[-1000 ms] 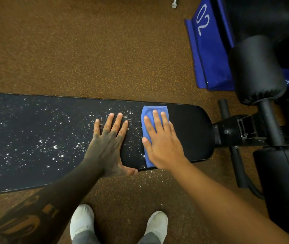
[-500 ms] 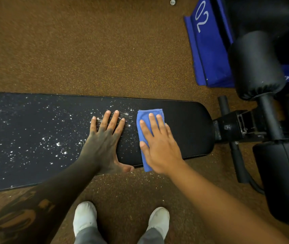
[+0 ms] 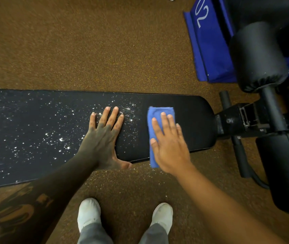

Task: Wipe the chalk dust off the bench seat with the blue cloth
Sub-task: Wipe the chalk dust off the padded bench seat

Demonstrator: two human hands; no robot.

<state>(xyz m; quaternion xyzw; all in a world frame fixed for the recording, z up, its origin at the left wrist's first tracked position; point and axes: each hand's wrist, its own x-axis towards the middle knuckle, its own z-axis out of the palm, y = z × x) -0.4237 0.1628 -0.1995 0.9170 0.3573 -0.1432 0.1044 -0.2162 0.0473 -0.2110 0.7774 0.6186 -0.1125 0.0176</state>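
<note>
The left part of the bench seat [image 3: 26, 164] is covered with white chalk dust [image 3: 61, 139], in many small spots from the far edge to the near edge. The task has much work left on this side.

Next comes the left hand [image 3: 103, 136]. It is open and lies flat on the seat with straight, slightly spread fingers, and the thumb hangs over the near edge. It holds nothing. I think it is there to support the body and to keep the bench steady during wiping.

Between this hand and the cloth there is a narrow band of dust, thicker near the far edge.

The blue cloth [image 3: 159, 112] is folded into a long strip and lies across the seat, with its near end hanging over the near edge. The right hand [image 3: 169, 148] is open on top of it, fingers straight, and presses it down with the palm instead of gripping it. A flat hand gives even pressure, so the cloth can take the dust in one wide pass.

To the right of the cloth, the rounded end of the seat looks clean and black. After it come the metal frame [image 3: 237, 120] and a black roller pad [image 3: 256, 57], and behind them a blue mat [image 3: 210, 50] lies on the brown floor [image 3: 87, 41].
</note>
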